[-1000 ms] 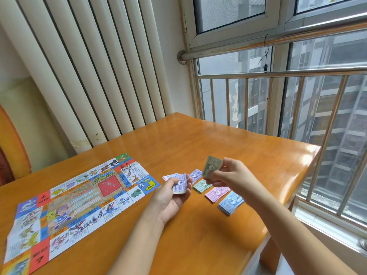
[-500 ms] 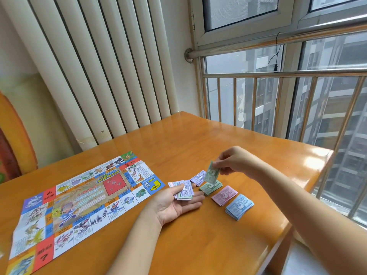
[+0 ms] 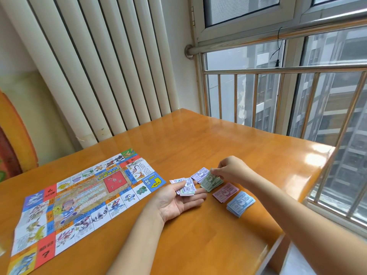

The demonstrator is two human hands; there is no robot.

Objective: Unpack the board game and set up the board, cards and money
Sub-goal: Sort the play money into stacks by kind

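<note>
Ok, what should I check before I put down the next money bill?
1. Game board flat on the table: ok.
2. Left hand holds the mixed bills: ok.
3. Right hand free: not ok, it pinches a green bill on the green pile.
4. Purple pile, pink pile, blue pile each one colour: ok.
5. Top colour of the mixed bills readable: ok, purple.

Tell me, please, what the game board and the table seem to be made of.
Game board: probably thin printed paper with a slight sheen; it lies very flat with faint fold lines.
Table: seemingly wood under glossy varnish; grain lines and bright window reflections show.
</note>
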